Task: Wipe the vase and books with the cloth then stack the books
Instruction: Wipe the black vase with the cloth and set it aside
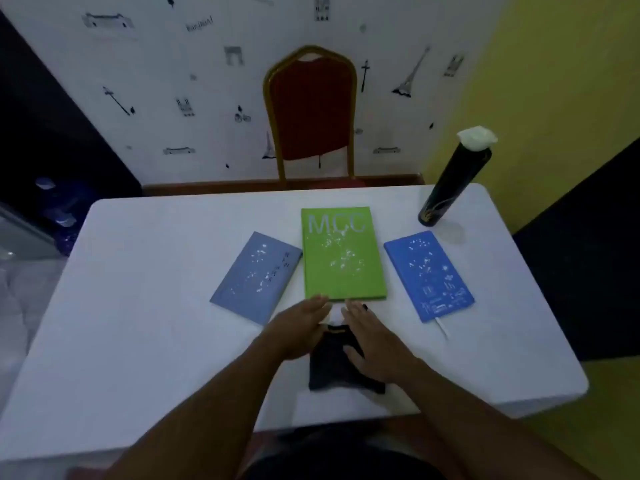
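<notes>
Hands, left hand (298,329) and right hand (372,344), fingers apart, flat beside dark cloth (341,363) near bench (138,306) front edge; best bunch cloth firmly before wiping speckled books, vase (450,185) far-right corner.

A white worktop (145,306) with rounded corners fills the middle of the view. Behind its far edge stands a chair (310,112) with a red padded back and a gold frame, facing the worktop. The wall behind it carries white wallpaper (156,81) printed with small black landmark drawings, among them a tilted tower (410,76) at the right. To the right a yellow wall (561,81) meets it. A dark panel (41,133) covers the far left, with blurred bluish items (57,209) low beside it that cannot be made out.
</notes>
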Action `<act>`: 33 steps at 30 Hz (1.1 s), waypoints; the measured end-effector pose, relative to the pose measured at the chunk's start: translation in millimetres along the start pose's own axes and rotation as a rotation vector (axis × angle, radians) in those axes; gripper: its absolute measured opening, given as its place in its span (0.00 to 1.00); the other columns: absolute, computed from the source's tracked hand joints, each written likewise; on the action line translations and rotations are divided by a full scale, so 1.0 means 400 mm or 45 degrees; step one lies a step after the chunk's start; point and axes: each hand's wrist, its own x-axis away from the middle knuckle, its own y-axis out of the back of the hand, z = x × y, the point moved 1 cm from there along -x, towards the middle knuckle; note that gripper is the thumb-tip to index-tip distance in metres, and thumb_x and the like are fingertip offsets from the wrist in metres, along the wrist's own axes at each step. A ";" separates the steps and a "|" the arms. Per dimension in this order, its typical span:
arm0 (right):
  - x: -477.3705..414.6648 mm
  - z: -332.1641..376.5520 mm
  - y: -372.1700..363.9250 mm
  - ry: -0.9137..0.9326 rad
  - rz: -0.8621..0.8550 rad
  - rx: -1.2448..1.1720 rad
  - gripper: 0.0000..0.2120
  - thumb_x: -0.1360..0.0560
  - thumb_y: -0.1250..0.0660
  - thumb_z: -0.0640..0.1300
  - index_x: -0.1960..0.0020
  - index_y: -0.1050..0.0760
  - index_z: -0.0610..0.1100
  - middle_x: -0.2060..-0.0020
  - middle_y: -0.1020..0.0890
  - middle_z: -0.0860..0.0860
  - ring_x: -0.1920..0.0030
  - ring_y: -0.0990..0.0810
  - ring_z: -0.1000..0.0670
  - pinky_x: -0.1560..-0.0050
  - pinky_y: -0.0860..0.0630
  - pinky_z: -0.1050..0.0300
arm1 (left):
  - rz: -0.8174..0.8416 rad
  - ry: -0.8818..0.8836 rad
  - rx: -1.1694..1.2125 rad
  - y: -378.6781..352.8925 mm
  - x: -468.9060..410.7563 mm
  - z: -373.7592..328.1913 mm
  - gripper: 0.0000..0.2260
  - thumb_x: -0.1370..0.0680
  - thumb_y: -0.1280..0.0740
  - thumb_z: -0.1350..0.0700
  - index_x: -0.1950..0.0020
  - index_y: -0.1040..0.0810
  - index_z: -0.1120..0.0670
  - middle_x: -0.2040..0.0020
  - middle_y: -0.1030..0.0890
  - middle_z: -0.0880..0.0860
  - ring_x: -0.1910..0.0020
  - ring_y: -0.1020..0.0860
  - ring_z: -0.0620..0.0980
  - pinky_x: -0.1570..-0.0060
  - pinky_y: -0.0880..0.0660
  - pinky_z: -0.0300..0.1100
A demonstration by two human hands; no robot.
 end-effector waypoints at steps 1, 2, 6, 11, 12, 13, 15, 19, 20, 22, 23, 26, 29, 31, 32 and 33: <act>0.012 0.003 -0.023 0.051 0.041 0.032 0.39 0.18 0.41 0.55 0.16 0.54 0.41 0.16 0.55 0.46 0.16 0.58 0.47 0.16 0.52 0.47 | 0.038 -0.021 -0.025 -0.026 0.017 -0.003 0.25 0.16 0.42 0.51 0.19 0.39 0.55 0.17 0.42 0.54 0.18 0.44 0.51 0.22 0.39 0.48; 0.021 0.003 -0.034 0.088 0.080 0.050 0.41 0.20 0.40 0.56 0.16 0.53 0.41 0.16 0.54 0.46 0.16 0.57 0.46 0.16 0.51 0.46 | 0.074 -0.059 -0.028 -0.047 0.032 -0.001 0.25 0.16 0.43 0.51 0.19 0.40 0.56 0.17 0.43 0.55 0.18 0.44 0.52 0.22 0.40 0.48; 0.044 -0.004 -0.081 0.111 0.137 0.170 0.49 0.26 0.37 0.65 0.16 0.51 0.41 0.16 0.54 0.46 0.16 0.57 0.46 0.17 0.56 0.51 | 0.245 -0.096 -0.149 -0.148 0.095 0.007 0.34 0.18 0.42 0.41 0.18 0.45 0.58 0.16 0.50 0.56 0.17 0.51 0.53 0.20 0.46 0.47; 0.019 -0.014 -0.085 0.112 0.206 0.277 0.45 0.21 0.37 0.61 0.16 0.53 0.40 0.16 0.55 0.43 0.16 0.57 0.43 0.18 0.56 0.49 | 0.207 -0.072 -0.181 -0.187 0.113 0.023 0.42 0.26 0.33 0.37 0.20 0.38 0.62 0.19 0.42 0.60 0.19 0.42 0.59 0.25 0.35 0.51; 0.015 -0.014 -0.084 0.120 0.209 0.288 0.43 0.20 0.37 0.58 0.16 0.53 0.40 0.16 0.55 0.43 0.16 0.56 0.43 0.18 0.56 0.49 | 0.198 -0.103 -0.225 -0.189 0.109 0.020 0.41 0.29 0.29 0.38 0.24 0.30 0.62 0.22 0.33 0.61 0.23 0.33 0.60 0.29 0.28 0.51; 0.013 -0.013 -0.081 0.119 0.211 0.299 0.40 0.18 0.38 0.55 0.16 0.53 0.40 0.16 0.55 0.42 0.16 0.56 0.42 0.18 0.56 0.49 | 0.202 -0.127 -0.307 -0.188 0.102 0.016 0.38 0.32 0.25 0.39 0.30 0.23 0.62 0.28 0.25 0.62 0.29 0.25 0.59 0.36 0.22 0.51; 0.010 -0.009 -0.083 0.101 0.201 0.311 0.37 0.17 0.40 0.51 0.16 0.54 0.40 0.16 0.55 0.42 0.16 0.55 0.41 0.18 0.56 0.49 | 0.127 -0.166 -0.421 -0.186 0.087 0.011 0.32 0.40 0.18 0.45 0.41 0.14 0.61 0.39 0.16 0.60 0.41 0.16 0.57 0.47 0.17 0.48; 0.014 0.013 -0.098 0.010 0.132 0.267 0.35 0.18 0.42 0.50 0.16 0.50 0.38 0.16 0.51 0.41 0.16 0.52 0.41 0.16 0.51 0.44 | 0.090 -0.122 -0.325 -0.169 0.066 0.012 0.26 0.37 0.18 0.52 0.43 0.14 0.61 0.41 0.15 0.61 0.46 0.14 0.57 0.56 0.15 0.47; 0.015 0.023 -0.102 -0.007 0.095 0.234 0.36 0.19 0.41 0.51 0.17 0.48 0.37 0.17 0.49 0.40 0.16 0.50 0.40 0.17 0.48 0.42 | 0.110 -0.106 -0.235 -0.155 0.063 0.007 0.25 0.30 0.23 0.53 0.36 0.18 0.62 0.36 0.18 0.62 0.43 0.16 0.59 0.53 0.16 0.49; 0.012 0.045 -0.108 -0.031 0.032 0.162 0.39 0.21 0.38 0.54 0.18 0.45 0.36 0.17 0.46 0.40 0.17 0.48 0.40 0.18 0.46 0.40 | 0.135 0.021 -0.087 -0.142 0.053 0.012 0.21 0.19 0.36 0.52 0.28 0.28 0.60 0.31 0.22 0.61 0.41 0.18 0.61 0.49 0.21 0.51; 0.006 0.055 -0.110 -0.059 0.011 0.118 0.40 0.21 0.37 0.56 0.17 0.46 0.37 0.17 0.47 0.42 0.17 0.49 0.41 0.17 0.48 0.40 | 0.136 0.044 -0.059 -0.136 0.051 0.018 0.20 0.18 0.39 0.50 0.28 0.29 0.59 0.33 0.21 0.60 0.44 0.18 0.61 0.50 0.22 0.51; -0.021 0.076 -0.113 -0.180 -0.008 0.018 0.37 0.19 0.36 0.46 0.16 0.51 0.42 0.16 0.51 0.46 0.16 0.56 0.43 0.16 0.58 0.45 | 0.160 0.027 0.018 -0.117 0.055 0.032 0.20 0.18 0.40 0.48 0.30 0.29 0.56 0.37 0.19 0.58 0.46 0.18 0.60 0.50 0.23 0.49; -0.027 0.082 -0.101 -0.224 -0.084 -0.130 0.34 0.21 0.38 0.33 0.17 0.45 0.42 0.17 0.44 0.45 0.16 0.52 0.43 0.17 0.57 0.49 | 0.106 -0.004 0.090 -0.106 0.077 0.055 0.23 0.18 0.42 0.43 0.25 0.32 0.51 0.26 0.26 0.53 0.32 0.24 0.54 0.37 0.26 0.46; -0.016 0.068 -0.076 -0.257 -0.105 -0.268 0.35 0.22 0.39 0.29 0.17 0.42 0.44 0.17 0.41 0.45 0.16 0.47 0.45 0.17 0.51 0.50 | 0.035 -0.053 0.101 -0.090 0.076 0.075 0.25 0.16 0.45 0.44 0.20 0.37 0.51 0.20 0.35 0.51 0.22 0.35 0.50 0.24 0.37 0.44; -0.009 0.057 -0.060 -0.269 -0.108 -0.337 0.35 0.22 0.40 0.28 0.18 0.41 0.44 0.18 0.40 0.45 0.16 0.45 0.46 0.17 0.47 0.50 | 0.011 -0.074 0.073 -0.080 0.065 0.084 0.25 0.15 0.47 0.45 0.19 0.39 0.52 0.19 0.38 0.51 0.20 0.40 0.48 0.21 0.44 0.42; -0.002 0.045 -0.041 -0.269 -0.111 -0.391 0.35 0.22 0.40 0.27 0.18 0.40 0.44 0.18 0.39 0.45 0.17 0.43 0.46 0.18 0.45 0.50 | -0.004 -0.083 0.037 -0.070 0.051 0.090 0.25 0.15 0.48 0.46 0.18 0.41 0.54 0.18 0.40 0.52 0.19 0.43 0.48 0.20 0.49 0.41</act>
